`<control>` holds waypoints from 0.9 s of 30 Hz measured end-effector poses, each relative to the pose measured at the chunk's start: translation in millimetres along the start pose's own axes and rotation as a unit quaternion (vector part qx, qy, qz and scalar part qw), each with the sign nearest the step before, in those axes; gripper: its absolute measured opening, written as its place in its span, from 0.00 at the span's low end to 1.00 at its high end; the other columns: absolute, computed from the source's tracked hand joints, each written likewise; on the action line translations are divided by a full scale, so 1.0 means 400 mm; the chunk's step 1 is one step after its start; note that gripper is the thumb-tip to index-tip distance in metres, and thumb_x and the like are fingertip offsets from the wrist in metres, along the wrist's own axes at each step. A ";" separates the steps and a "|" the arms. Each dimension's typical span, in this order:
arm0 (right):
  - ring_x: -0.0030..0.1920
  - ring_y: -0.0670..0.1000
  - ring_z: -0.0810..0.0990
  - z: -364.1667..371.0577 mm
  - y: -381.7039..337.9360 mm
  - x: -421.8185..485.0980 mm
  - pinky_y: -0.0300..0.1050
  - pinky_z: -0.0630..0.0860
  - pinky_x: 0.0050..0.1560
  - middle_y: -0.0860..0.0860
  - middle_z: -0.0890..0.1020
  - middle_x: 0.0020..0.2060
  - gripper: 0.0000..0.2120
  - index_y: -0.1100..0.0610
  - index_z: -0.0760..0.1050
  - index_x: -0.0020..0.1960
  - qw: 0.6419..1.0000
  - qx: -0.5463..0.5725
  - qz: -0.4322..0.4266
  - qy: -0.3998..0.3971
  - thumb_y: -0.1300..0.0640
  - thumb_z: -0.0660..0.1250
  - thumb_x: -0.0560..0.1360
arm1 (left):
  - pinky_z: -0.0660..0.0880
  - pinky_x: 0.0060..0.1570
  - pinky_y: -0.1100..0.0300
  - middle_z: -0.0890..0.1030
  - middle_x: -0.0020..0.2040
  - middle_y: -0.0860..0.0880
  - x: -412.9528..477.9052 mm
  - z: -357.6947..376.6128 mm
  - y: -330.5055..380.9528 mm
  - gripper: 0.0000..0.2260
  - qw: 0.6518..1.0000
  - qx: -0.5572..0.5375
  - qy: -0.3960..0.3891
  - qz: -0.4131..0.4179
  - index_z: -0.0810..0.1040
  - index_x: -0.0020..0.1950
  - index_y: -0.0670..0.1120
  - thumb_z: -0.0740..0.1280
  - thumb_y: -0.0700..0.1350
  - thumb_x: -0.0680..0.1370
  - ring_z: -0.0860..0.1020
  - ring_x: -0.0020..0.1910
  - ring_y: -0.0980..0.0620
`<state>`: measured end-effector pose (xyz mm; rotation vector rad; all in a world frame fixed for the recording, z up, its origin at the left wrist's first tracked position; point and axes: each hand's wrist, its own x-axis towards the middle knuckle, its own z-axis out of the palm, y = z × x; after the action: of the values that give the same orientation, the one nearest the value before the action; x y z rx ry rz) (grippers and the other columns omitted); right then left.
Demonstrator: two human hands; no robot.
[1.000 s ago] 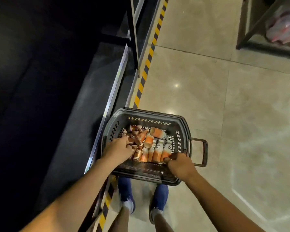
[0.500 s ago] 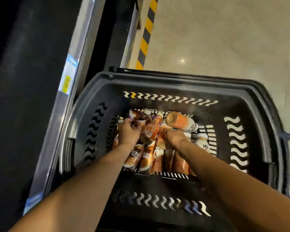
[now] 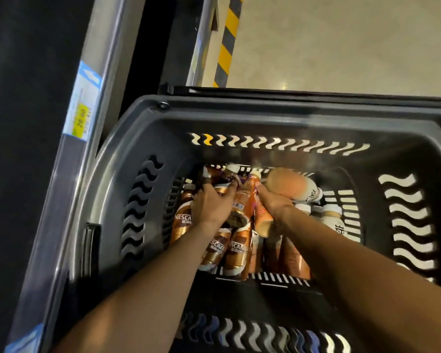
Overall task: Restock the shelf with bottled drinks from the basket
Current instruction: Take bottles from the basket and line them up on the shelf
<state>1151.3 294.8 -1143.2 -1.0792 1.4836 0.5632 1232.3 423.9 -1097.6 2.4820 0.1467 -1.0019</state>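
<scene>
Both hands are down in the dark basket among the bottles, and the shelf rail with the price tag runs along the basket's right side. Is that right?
No. The head view shows the shelf rail with its price tag along the left side of the basket, not the right. The left hand and right hand are indeed down among the bottles.

One basket (image 3: 143, 138), two hands (image 3: 211, 203) (image 3: 274, 203), one price label (image 3: 83, 118), bottles (image 3: 236, 250) too heaped to count

The basket (image 3: 290, 115) is dark grey, wavy-slotted; the bottles (image 3: 237, 253) copper-brown, white-capped; yellow-and-black striped tape (image 3: 227, 42) on a beige floor (image 3: 341, 42); blue-and-yellow price tag (image 3: 84, 108).
</scene>
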 end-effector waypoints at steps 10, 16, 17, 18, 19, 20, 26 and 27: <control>0.44 0.59 0.87 -0.194 0.048 -0.473 0.57 0.84 0.47 0.59 0.86 0.47 0.35 0.56 0.77 0.62 0.994 0.035 0.015 -0.106 0.41 0.79 0.61 | 0.71 0.62 0.52 0.78 0.65 0.47 -0.402 -0.199 0.137 0.31 0.968 -0.179 -0.152 -0.083 0.71 0.70 0.47 0.76 0.54 0.70 0.76 0.64 0.44; 0.42 0.52 0.87 -0.381 -0.055 -1.040 0.49 0.83 0.42 0.53 0.87 0.46 0.29 0.53 0.71 0.64 0.988 0.081 -0.113 -0.073 0.48 0.78 0.68 | 0.76 0.56 0.51 0.81 0.54 0.52 -0.796 -0.463 0.342 0.22 0.962 -0.225 -0.152 -0.041 0.76 0.60 0.52 0.75 0.55 0.70 0.80 0.56 0.49; 0.42 0.51 0.87 -0.410 -0.078 -1.132 0.47 0.82 0.41 0.52 0.86 0.46 0.24 0.52 0.72 0.62 0.985 0.079 -0.141 -0.062 0.50 0.77 0.70 | 0.77 0.52 0.54 0.81 0.53 0.52 -0.865 -0.521 0.385 0.17 0.958 -0.239 -0.157 -0.034 0.75 0.58 0.53 0.75 0.52 0.72 0.80 0.53 0.50; 0.43 0.51 0.86 -0.443 -0.107 -1.230 0.47 0.82 0.43 0.52 0.85 0.46 0.22 0.51 0.73 0.61 0.982 0.072 -0.167 -0.043 0.50 0.76 0.71 | 0.77 0.47 0.56 0.81 0.51 0.52 -0.930 -0.576 0.431 0.16 0.952 -0.255 -0.166 -0.027 0.74 0.57 0.54 0.74 0.50 0.73 0.80 0.50 0.52; 0.45 0.51 0.86 -0.474 -0.135 -1.326 0.49 0.83 0.46 0.52 0.85 0.48 0.21 0.51 0.73 0.60 0.980 0.068 -0.184 -0.027 0.50 0.76 0.71 | 0.76 0.43 0.57 0.81 0.51 0.52 -0.997 -0.634 0.476 0.16 0.947 -0.269 -0.173 -0.017 0.73 0.57 0.54 0.74 0.49 0.74 0.81 0.48 0.53; 0.46 0.52 0.85 -0.502 -0.165 -1.416 0.52 0.83 0.49 0.52 0.84 0.49 0.21 0.50 0.73 0.59 0.976 0.072 -0.205 -0.017 0.49 0.76 0.71 | 0.76 0.41 0.58 0.81 0.50 0.51 -1.059 -0.691 0.521 0.16 0.945 -0.280 -0.169 0.002 0.72 0.58 0.53 0.74 0.49 0.74 0.81 0.46 0.53; 0.47 0.51 0.83 -0.647 -0.340 -1.892 0.52 0.83 0.48 0.51 0.82 0.51 0.27 0.53 0.68 0.65 0.933 0.061 -0.352 0.037 0.49 0.76 0.71 | 0.75 0.42 0.57 0.80 0.50 0.49 -1.388 -1.008 0.760 0.17 0.927 -0.340 -0.091 0.132 0.72 0.59 0.49 0.73 0.50 0.75 0.80 0.47 0.50; 0.47 0.50 0.83 -0.668 -0.361 -1.958 0.48 0.82 0.44 0.51 0.81 0.50 0.26 0.53 0.68 0.64 0.924 0.059 -0.376 0.038 0.51 0.75 0.72 | 0.74 0.39 0.59 0.80 0.48 0.49 -1.432 -1.052 0.788 0.14 0.921 -0.351 -0.066 0.154 0.73 0.57 0.48 0.73 0.49 0.75 0.80 0.45 0.51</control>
<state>1075.6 246.4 -307.8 -1.4669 1.0266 -0.1116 1162.8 373.2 -324.9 1.7120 0.0543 -0.7938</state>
